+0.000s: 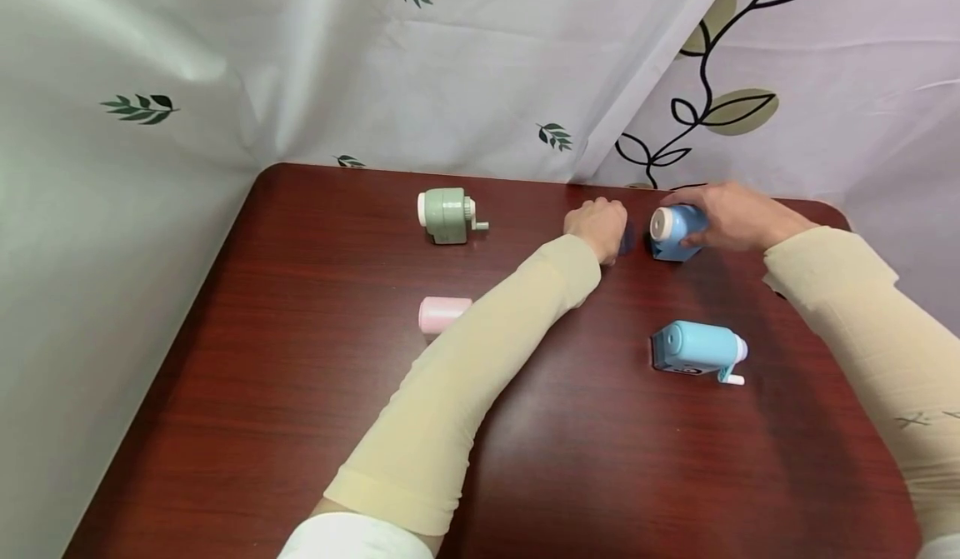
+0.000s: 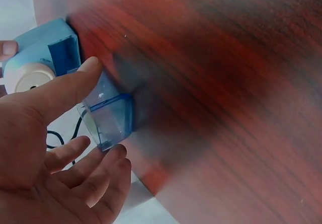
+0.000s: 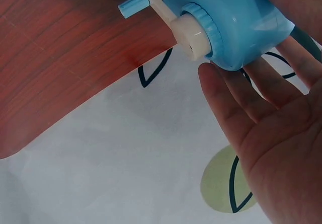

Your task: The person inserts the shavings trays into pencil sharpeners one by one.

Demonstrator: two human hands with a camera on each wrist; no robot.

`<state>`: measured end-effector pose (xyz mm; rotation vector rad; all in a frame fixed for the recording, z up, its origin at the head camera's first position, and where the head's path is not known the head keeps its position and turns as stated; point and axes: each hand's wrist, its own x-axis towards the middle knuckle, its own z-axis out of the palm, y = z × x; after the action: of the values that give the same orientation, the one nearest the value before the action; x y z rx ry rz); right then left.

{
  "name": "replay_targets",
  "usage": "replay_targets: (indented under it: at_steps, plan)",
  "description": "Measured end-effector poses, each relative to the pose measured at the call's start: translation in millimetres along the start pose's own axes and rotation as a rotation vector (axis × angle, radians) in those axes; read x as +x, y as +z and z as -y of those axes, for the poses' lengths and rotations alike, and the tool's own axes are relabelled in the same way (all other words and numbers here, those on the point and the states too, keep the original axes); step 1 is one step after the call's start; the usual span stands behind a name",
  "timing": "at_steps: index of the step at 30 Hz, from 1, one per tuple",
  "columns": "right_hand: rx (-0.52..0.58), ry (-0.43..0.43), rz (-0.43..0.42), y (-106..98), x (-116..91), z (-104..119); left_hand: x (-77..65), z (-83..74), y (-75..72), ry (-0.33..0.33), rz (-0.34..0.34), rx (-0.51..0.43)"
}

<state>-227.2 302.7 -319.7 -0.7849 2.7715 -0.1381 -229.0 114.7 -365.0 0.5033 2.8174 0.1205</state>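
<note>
A blue hand-crank pencil sharpener (image 1: 678, 227) stands near the table's back edge, in the grip of my right hand (image 1: 731, 216). In the right wrist view its crank (image 3: 161, 12) points away from the palm, and the fingers lie along the blue body (image 3: 246, 22). My left hand (image 1: 597, 227) is just left of it, pinching a clear blue shavings drawer (image 2: 113, 116) between thumb and fingers. In the left wrist view the drawer is out of the sharpener, close to the dark slot (image 2: 64, 55) in its front. The head view mostly hides the drawer behind the hand.
A green sharpener (image 1: 446, 216) stands at the back left. The left forearm partly covers a pink one (image 1: 442, 314). A light blue sharpener (image 1: 701, 347) stands nearer, below the right hand. White patterned curtain (image 1: 465, 67) hangs behind the table (image 1: 300, 376).
</note>
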Motion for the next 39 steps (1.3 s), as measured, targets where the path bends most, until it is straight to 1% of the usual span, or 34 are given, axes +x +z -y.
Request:
replay_targets:
  at_steps: [4,10,14,22,27,31,34,39]
  plan:
    - [-0.007,0.001,0.001,0,0,0,-0.5,-1.1,3.2,-0.012,-0.013,-0.020]
    - [-0.018,0.010,0.004,1,0,-1,2.8,0.9,9.4,-0.028,-0.026,-0.069]
    - [-0.015,0.018,0.012,-1,0,-2,3.3,3.0,9.6,-0.033,-0.039,-0.088]
    - [0.003,0.033,0.019,-4,-1,-2,3.5,7.5,1.8,0.010,-0.071,-0.089]
    - [0.010,0.044,0.017,-4,-3,-4,3.3,8.4,-0.8,0.046,-0.064,-0.073]
    - [0.019,0.046,0.013,-4,-3,-7,2.1,7.5,-1.4,0.072,-0.043,-0.061]
    - [0.030,0.052,0.009,-3,-4,-10,1.8,5.6,-0.9,0.087,-0.025,-0.055]
    - [0.033,0.052,-0.009,-2,-7,-13,2.5,-0.3,1.0,0.099,-0.021,-0.041]
